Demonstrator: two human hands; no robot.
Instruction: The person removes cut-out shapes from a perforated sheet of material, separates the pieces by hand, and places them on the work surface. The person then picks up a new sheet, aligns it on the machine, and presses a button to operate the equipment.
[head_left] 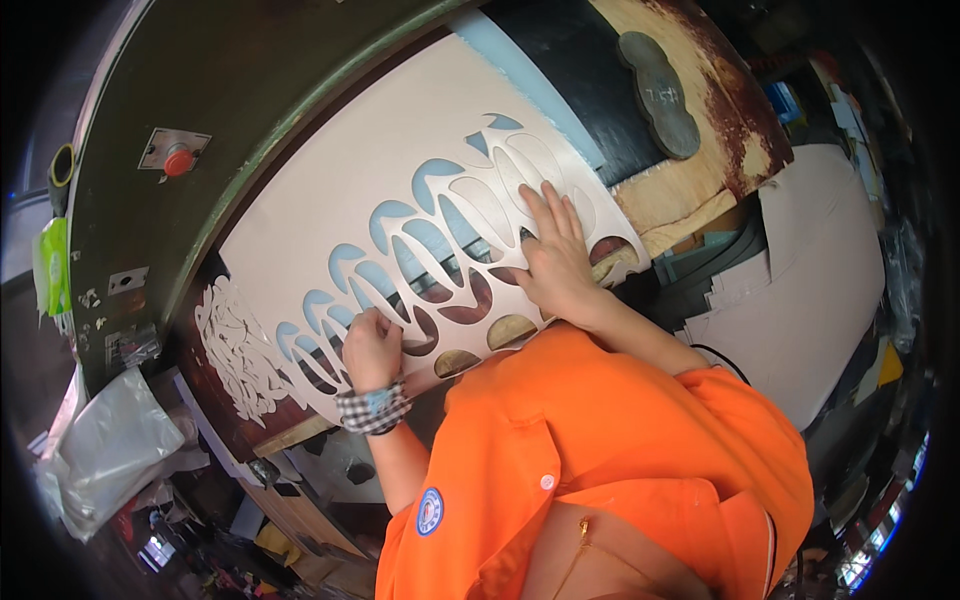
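Note:
A pale sheet (330,170) with several rows of oval and leaf-shaped cut-outs lies across the work board. My right hand (555,250) rests on its right part with fingers stretched out, beside ovals still sitting in their outlines. My left hand (371,350), a checkered cuff (374,407) at its wrist, is closed over the lower left of the cut-outs. Its fingertips are curled, and what they pinch is hidden. Through the holes show a light blue sheet (530,80) and dark board.
Loose pale cut pieces (240,350) are heaped at the left. A dark lobed block (658,95) sits on the worn wooden board (735,90) at the far right. A green machine body (250,90) with a red button (178,162) borders the far side. Pale sheets (825,270) are stacked right.

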